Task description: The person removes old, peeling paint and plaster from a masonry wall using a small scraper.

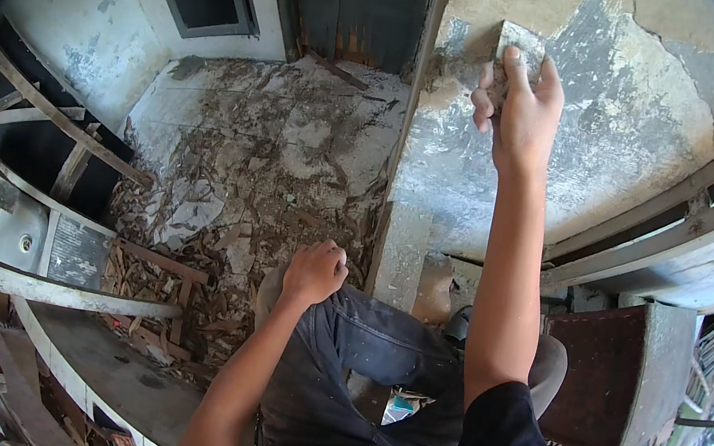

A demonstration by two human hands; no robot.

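Note:
My right hand (526, 105) is stretched out at the upper right, closed round a flat, squarish scraper (522, 39) smeared with pale plaster dust. The thumb presses on its face while the fingers curl round its sides. The scraper lies against the wall (607, 103), where cream paint has come off in wide patches and grey-white plaster shows. Any handle is hidden by the palm. My left hand (316, 272) rests on my bent left knee, its fingers curled into a loose fist with nothing seen in it.
Dry leaves, wood scraps and dust litter the floor (269, 139). At left stand a broken wooden frame (64, 117) and a metal sink (20, 235). A dark worn door (356, 6) is at the back. A brown cabinet (593, 380) stands to my right, below a slatted ledge (692, 213).

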